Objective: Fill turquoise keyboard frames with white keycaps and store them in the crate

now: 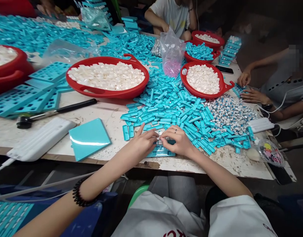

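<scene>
A light-blue slotted tray lies at the table's front edge, directly under both hands. My left hand is bent over its left side, fingertips closed together and one finger sticking up. From the right, my right hand, with a ring on one finger, curls its thumb and fingers in at the tray's upper part. Small white pieces show between the two sets of fingertips; what each hand pinches is mostly hidden. Just beyond the hands spreads a heap of small blue oblong cases.
Red baskets of white pieces stand behind the heap. To the left lie a blue square plate, a white power strip and a black-handled hammer. Small white-and-blue parts are piled right, near another person's hands.
</scene>
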Demonstrator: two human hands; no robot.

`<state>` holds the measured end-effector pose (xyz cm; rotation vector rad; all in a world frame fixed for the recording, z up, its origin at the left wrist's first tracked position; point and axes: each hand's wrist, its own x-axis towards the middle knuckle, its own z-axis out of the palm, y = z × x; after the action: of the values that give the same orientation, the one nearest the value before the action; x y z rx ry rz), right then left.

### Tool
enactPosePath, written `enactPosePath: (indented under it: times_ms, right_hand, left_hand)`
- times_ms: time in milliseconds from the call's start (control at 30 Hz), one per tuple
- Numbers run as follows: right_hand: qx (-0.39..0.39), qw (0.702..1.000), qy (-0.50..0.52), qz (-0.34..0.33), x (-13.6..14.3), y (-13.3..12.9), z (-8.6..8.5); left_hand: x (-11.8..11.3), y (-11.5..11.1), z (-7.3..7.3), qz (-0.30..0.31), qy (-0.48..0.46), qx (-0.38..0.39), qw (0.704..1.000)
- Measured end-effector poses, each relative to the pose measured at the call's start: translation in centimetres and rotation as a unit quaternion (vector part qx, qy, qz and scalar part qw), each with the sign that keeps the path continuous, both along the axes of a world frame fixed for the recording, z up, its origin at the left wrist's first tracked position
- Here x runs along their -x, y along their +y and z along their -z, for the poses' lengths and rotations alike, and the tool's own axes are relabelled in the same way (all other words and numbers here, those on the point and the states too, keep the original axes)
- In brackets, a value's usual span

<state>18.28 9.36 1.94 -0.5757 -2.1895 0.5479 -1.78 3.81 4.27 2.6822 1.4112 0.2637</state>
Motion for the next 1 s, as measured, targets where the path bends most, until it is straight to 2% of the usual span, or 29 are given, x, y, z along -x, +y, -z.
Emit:
enactPosePath:
  times_ms: [133, 233, 467, 600, 667, 767, 800, 867, 1000]
  right_hand:
    - [-0.001, 1.0, -0.008, 0.006, 0.0, 0.0, 0.0]
    - [0.002, 1.0, -0.014, 0.01, 0.0, 0.1, 0.0]
    - [-0.008, 1.0, 0.014, -0.005, 0.0, -0.2, -0.4]
    - [-0.001, 1.0, 0.013, -0.008, 0.1, -0.5, -0.3]
    - [0.005, 1.0, 0.009, -0.01, 0.1, -0.6, -0.1]
    - [0.026, 1.0, 0.003, 0.008, 0.1, -0.7, 0.4]
    - [0.032, 0.999, 0.002, 0.02, 0.1, -0.7, 0.5]
    - [0.037, 0.999, 0.005, 0.039, 0.1, -0.7, 0.8]
    - [0.043, 0.998, 0.014, 0.044, 0.1, -0.4, 0.8]
  left_hand:
    - [-0.6, 0.1, -0.9, 0.027, 0.069, -0.012, 0.997]
    - [-0.7, 0.3, -1.0, 0.034, 0.073, -0.002, 0.997]
    - [-0.5, -0.2, -0.5, -0.008, 0.011, -0.013, 1.0]
    - [0.1, -0.7, -1.0, -0.019, -0.041, 0.001, 0.999]
    - [1.1, -0.2, -1.8, -0.037, -0.091, -0.006, 0.995]
    - [3.7, 2.8, -3.4, -0.122, -0.158, -0.049, 0.979]
    - [4.9, 4.4, -4.0, -0.171, -0.17, -0.074, 0.968]
    - [7.6, 8.1, -5.0, -0.312, -0.155, -0.109, 0.931]
    - [12.7, 14.8, -5.9, -0.413, -0.146, -0.105, 0.893]
